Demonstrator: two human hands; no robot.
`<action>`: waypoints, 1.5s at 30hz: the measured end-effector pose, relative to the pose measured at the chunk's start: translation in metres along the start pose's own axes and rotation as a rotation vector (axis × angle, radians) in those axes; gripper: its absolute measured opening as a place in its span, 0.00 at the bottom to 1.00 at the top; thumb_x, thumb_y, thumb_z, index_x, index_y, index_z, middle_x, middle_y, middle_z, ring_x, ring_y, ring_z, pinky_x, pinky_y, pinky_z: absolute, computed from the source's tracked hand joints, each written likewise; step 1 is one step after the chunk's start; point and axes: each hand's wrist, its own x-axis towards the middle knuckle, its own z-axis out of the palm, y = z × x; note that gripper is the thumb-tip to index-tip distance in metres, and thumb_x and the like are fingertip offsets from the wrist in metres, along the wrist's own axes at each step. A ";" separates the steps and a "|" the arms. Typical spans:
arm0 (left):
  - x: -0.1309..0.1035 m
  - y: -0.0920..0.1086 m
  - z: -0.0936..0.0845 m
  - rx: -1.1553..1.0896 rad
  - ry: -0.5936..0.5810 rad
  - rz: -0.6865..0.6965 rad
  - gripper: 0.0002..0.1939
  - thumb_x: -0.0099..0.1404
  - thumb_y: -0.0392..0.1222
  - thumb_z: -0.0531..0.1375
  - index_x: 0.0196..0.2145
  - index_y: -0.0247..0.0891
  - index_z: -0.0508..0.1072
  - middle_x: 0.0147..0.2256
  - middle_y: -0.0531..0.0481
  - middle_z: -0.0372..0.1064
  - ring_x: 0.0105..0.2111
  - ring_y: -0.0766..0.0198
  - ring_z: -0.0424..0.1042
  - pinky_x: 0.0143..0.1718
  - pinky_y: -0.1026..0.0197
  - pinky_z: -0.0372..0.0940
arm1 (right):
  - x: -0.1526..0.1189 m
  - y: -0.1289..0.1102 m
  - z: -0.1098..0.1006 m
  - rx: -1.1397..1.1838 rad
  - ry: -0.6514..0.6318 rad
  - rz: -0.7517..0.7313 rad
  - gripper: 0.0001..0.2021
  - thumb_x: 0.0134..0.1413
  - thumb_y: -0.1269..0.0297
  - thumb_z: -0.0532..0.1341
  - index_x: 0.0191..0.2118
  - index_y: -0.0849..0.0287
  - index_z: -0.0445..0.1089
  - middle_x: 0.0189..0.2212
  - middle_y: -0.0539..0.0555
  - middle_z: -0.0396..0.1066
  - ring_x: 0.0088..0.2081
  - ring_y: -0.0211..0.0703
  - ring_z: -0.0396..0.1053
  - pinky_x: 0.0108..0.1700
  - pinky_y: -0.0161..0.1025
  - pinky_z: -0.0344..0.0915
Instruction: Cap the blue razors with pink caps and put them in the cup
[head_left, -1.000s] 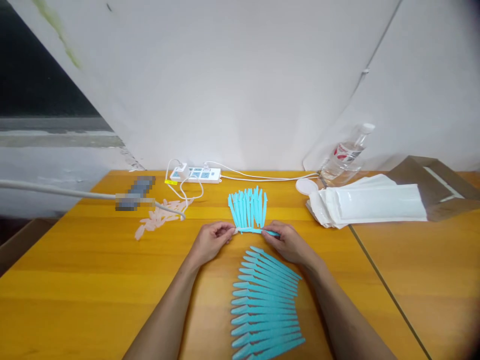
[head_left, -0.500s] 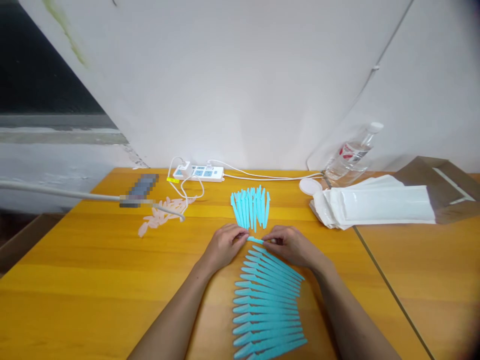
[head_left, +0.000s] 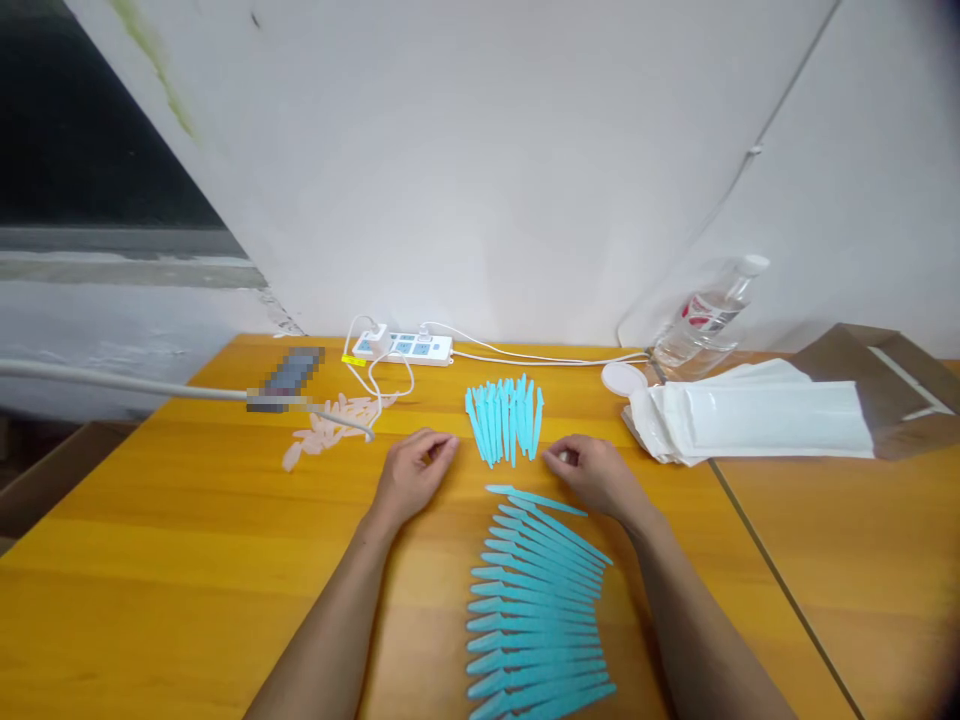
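Observation:
A row of slim blue eyebrow razors [head_left: 540, 610] runs down the table in front of me, laid side by side like a fan. At its far end one razor [head_left: 536, 498] lies slightly apart. Beyond the row is a bunch of similar blue razors [head_left: 502, 420], standing lengthwise away from me. My left hand [head_left: 415, 472] rests to the left of this bunch, thumb and fingertips pressed together with nothing visible in them. Just right of the bunch is my right hand [head_left: 592, 472], its fingers curled and pinched, also without a visible object.
Pale pink pieces [head_left: 337, 425] lie in a heap at the left, by a pixelated phone [head_left: 289, 375] and a cable. A power strip [head_left: 420, 348] sits against the wall. At the right are white packets [head_left: 772, 415], a round white lid [head_left: 624, 378], a bottle [head_left: 701, 315] and a cardboard box [head_left: 885, 380].
Both hands have let go of the razor they held between them, and it now lies at the row's far end. My left hand has moved left, my right hand slightly right.

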 end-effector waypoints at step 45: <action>-0.041 -0.079 -0.135 0.902 -0.114 -0.532 0.21 0.69 0.53 0.49 0.43 0.42 0.77 0.45 0.38 0.76 0.40 0.44 0.76 0.35 0.51 0.66 | 0.002 0.017 0.011 0.481 0.003 0.011 0.10 0.57 0.57 0.59 0.33 0.60 0.69 0.28 0.50 0.68 0.30 0.38 0.64 0.33 0.34 0.61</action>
